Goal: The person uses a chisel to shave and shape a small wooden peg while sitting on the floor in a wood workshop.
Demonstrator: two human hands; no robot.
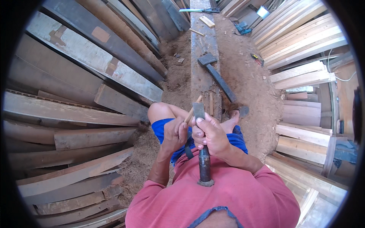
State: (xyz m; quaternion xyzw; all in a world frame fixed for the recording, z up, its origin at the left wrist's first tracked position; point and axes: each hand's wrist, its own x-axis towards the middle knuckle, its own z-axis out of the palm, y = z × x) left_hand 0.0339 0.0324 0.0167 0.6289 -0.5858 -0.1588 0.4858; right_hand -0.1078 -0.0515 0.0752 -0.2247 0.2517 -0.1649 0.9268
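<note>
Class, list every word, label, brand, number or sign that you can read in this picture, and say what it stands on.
None can be read.
The chisel, thin wooden stick and dark mallet show no legible lettering.
The blue tool is too small and blurred to tell.

Woodworking shop: boards [87, 53] stacked left and right, mallet [221, 81] on bench [198, 78], brown floor litter [253, 114] (sawdust, probably).

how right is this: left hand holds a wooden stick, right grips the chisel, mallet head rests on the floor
The mallet head rests on the plank, not the floor, as the head view shows; the left hand holds a wooden stick and the right hand grips the chisel.
</note>
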